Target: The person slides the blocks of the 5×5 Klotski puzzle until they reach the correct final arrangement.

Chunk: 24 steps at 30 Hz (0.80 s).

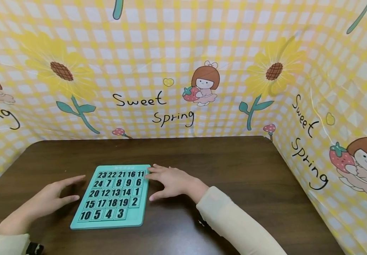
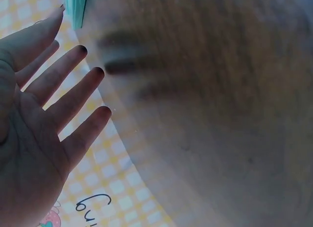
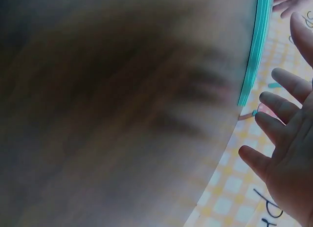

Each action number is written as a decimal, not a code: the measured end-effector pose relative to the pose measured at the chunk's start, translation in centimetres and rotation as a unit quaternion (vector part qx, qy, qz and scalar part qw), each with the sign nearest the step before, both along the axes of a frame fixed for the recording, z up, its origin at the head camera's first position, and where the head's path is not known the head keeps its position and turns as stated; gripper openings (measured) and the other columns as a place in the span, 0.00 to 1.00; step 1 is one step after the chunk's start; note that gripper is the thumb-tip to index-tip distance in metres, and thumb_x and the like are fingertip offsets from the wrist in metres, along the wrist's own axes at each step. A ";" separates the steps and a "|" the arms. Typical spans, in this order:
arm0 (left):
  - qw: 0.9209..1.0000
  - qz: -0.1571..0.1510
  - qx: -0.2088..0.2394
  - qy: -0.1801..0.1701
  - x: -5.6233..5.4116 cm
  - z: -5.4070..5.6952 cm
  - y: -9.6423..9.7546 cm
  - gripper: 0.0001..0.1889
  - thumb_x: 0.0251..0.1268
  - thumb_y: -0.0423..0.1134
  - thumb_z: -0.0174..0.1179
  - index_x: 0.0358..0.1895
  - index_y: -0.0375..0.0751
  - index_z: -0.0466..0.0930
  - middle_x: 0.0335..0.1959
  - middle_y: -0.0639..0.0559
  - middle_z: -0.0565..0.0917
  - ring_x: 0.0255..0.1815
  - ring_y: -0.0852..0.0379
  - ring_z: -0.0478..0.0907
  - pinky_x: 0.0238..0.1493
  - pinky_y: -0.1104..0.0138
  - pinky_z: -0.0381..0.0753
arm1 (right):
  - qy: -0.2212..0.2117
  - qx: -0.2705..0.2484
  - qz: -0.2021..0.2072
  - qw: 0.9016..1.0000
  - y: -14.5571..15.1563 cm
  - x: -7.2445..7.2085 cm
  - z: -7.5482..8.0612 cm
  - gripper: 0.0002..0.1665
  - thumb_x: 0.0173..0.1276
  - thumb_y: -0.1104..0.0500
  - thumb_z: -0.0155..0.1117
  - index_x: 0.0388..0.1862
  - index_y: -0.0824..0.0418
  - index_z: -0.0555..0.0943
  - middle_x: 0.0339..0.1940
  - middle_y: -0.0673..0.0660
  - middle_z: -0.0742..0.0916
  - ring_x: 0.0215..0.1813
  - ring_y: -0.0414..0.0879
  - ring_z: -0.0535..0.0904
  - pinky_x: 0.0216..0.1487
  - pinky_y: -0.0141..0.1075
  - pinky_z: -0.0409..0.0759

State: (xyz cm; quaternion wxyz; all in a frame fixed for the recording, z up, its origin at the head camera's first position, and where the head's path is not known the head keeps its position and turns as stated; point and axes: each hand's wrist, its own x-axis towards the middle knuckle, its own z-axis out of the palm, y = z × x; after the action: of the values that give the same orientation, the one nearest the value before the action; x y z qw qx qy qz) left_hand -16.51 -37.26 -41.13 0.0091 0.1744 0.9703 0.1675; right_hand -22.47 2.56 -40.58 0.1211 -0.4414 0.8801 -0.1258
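A teal number slide puzzle [image 1: 135, 220] lies flat on the brown table, its black-numbered tiles in rows and a blank slot at the lower right corner. My left hand [image 1: 48, 200] is just left of the puzzle, fingers extended and apart from its edge. On the other side my right hand [image 1: 172, 182] spreads its fingers, with the fingertips by the upper right edge; whether they touch it I cannot tell. In the left wrist view the left hand [image 2: 44, 104] holds nothing. The right wrist view shows the right hand [image 3: 288, 124] with straight fingers near the puzzle's side [image 3: 255, 51].
The dark wooden table [image 1: 234, 198] ends at a yellow checked cloth [image 1: 228, 32] hung behind and at both sides, printed with flowers and cartoon figures. A dark band [image 1: 34, 248] shows at the left sleeve.
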 end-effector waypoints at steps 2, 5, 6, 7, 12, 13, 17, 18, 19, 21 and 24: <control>1.000 -0.003 0.001 -0.003 -0.1 -0.1 0.2 0.33 0.60 0.43 0.70 0.67 0.35 0.72 0.62 0.33 0.79 0.61 0.30 0.74 0.52 0.41 0.75 | 0.003 0.007 0.002 1.000 -0.4 0.0 0.0 0.46 0.67 0.30 0.59 0.79 0.45 0.61 0.83 0.50 0.59 0.84 0.48 0.47 0.74 0.61 0.59; 1.000 -0.008 0.007 -0.013 -0.2 -0.1 0.5 0.32 0.60 0.41 0.70 0.67 0.35 0.73 0.62 0.33 0.79 0.61 0.31 0.75 0.52 0.41 0.75 | 0.002 0.013 0.003 1.000 -0.8 0.0 -0.2 0.46 0.68 0.30 0.58 0.79 0.44 0.61 0.83 0.49 0.58 0.84 0.47 0.46 0.75 0.61 0.59; 1.000 -0.009 0.008 -0.014 -0.2 -0.1 0.6 0.32 0.60 0.41 0.70 0.67 0.35 0.73 0.61 0.33 0.80 0.61 0.31 0.76 0.52 0.42 0.76 | 0.000 0.014 0.004 1.000 -0.9 0.0 -0.2 0.45 0.68 0.30 0.57 0.79 0.44 0.60 0.83 0.49 0.58 0.84 0.47 0.46 0.75 0.61 0.58; 1.000 -0.010 0.009 -0.013 -0.3 -0.1 0.7 0.32 0.59 0.40 0.70 0.67 0.35 0.73 0.61 0.34 0.80 0.60 0.32 0.76 0.52 0.44 0.77 | -0.001 0.016 0.005 1.000 -1.0 0.1 -0.2 0.45 0.68 0.30 0.57 0.79 0.44 0.60 0.83 0.49 0.58 0.84 0.47 0.46 0.75 0.61 0.58; 1.000 -0.022 0.013 0.000 -0.3 -0.3 1.0 0.31 0.58 0.40 0.71 0.66 0.38 0.75 0.59 0.39 0.82 0.56 0.45 0.80 0.47 0.61 0.80 | -0.010 0.026 0.013 1.000 -1.3 0.3 -0.3 0.45 0.68 0.30 0.57 0.79 0.44 0.60 0.83 0.49 0.56 0.84 0.47 0.45 0.76 0.60 0.58; 1.000 -0.025 0.017 0.002 -0.2 -0.4 1.0 0.31 0.58 0.40 0.72 0.65 0.38 0.76 0.59 0.40 0.83 0.55 0.48 0.80 0.46 0.64 0.80 | -0.012 0.029 0.013 0.999 -1.3 0.3 -0.3 0.45 0.68 0.30 0.56 0.79 0.44 0.60 0.83 0.49 0.56 0.84 0.47 0.45 0.76 0.60 0.58; 0.999 -0.036 0.025 0.008 -0.1 -0.7 1.0 0.31 0.56 0.40 0.72 0.64 0.37 0.77 0.59 0.41 0.83 0.54 0.56 0.79 0.45 0.70 0.78 | -0.021 0.033 0.014 0.999 -1.4 0.6 -0.4 0.45 0.68 0.30 0.56 0.79 0.44 0.60 0.84 0.48 0.55 0.84 0.46 0.44 0.76 0.61 0.57; 0.999 -0.038 0.025 0.010 0.0 -0.7 1.0 0.31 0.56 0.40 0.72 0.64 0.37 0.77 0.59 0.41 0.83 0.54 0.55 0.79 0.46 0.70 0.78 | -0.023 0.033 0.014 0.999 -1.4 0.6 -0.4 0.45 0.68 0.30 0.56 0.79 0.44 0.60 0.84 0.48 0.54 0.84 0.46 0.44 0.76 0.61 0.57; 0.999 -0.042 0.024 0.015 0.0 -0.8 1.0 0.31 0.56 0.40 0.72 0.64 0.37 0.77 0.59 0.41 0.83 0.55 0.54 0.79 0.46 0.71 0.78 | -0.025 0.033 0.014 0.999 -1.4 0.7 -0.4 0.45 0.68 0.30 0.56 0.79 0.43 0.60 0.84 0.48 0.54 0.84 0.46 0.44 0.76 0.61 0.56; 0.999 -0.046 0.022 0.019 0.1 -0.8 1.1 0.30 0.57 0.39 0.72 0.64 0.37 0.76 0.59 0.41 0.82 0.56 0.48 0.79 0.47 0.69 0.79 | -0.029 0.032 0.014 0.999 -1.3 0.7 -0.4 0.45 0.69 0.30 0.56 0.79 0.43 0.60 0.84 0.48 0.54 0.84 0.46 0.44 0.76 0.61 0.56; 0.998 -0.049 0.022 0.022 0.3 -0.8 1.2 0.30 0.57 0.38 0.71 0.64 0.36 0.77 0.60 0.40 0.81 0.57 0.40 0.78 0.48 0.64 0.80 | -0.037 0.032 0.012 0.999 -1.2 0.8 -0.3 0.45 0.69 0.31 0.57 0.79 0.43 0.59 0.84 0.47 0.53 0.84 0.46 0.44 0.76 0.61 0.56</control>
State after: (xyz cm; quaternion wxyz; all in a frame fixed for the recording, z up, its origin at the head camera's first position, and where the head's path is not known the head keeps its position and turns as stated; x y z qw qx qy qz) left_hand -16.25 -36.07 -41.96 -0.0085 0.2253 0.9566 0.1846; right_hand -21.72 1.37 -40.91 0.1694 -0.4431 0.8732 -0.1121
